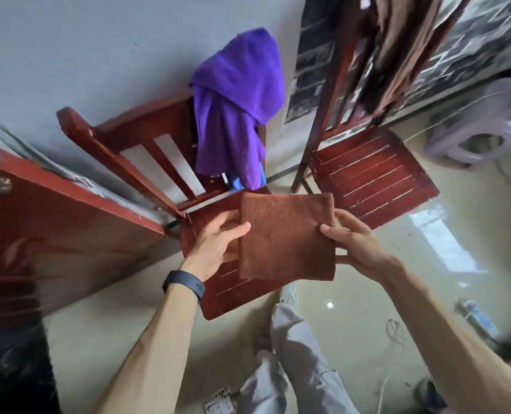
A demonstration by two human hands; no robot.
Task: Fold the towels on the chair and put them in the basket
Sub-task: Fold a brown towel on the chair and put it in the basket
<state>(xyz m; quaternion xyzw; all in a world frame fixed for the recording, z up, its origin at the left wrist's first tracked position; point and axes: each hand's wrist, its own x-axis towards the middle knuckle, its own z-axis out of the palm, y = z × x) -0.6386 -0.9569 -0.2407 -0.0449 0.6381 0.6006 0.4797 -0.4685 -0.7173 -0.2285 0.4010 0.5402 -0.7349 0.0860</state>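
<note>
— What colour is the towel point(287, 237)?
— Rust brown, plain. The chair point(123, 150) is red-brown with slats.
— And the cloth point(236, 106) on its back?
— Solid purple, with blue point(236, 182) just below. The wristband point(184, 283) is dark navy.

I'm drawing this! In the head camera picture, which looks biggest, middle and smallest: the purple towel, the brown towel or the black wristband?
1. Purple towel, draped over the chair back.
2. Brown towel, folded, held in both hands; it is nearer the camera, so this order against the purple one is unsure.
3. Black wristband, clearly smallest.
</note>
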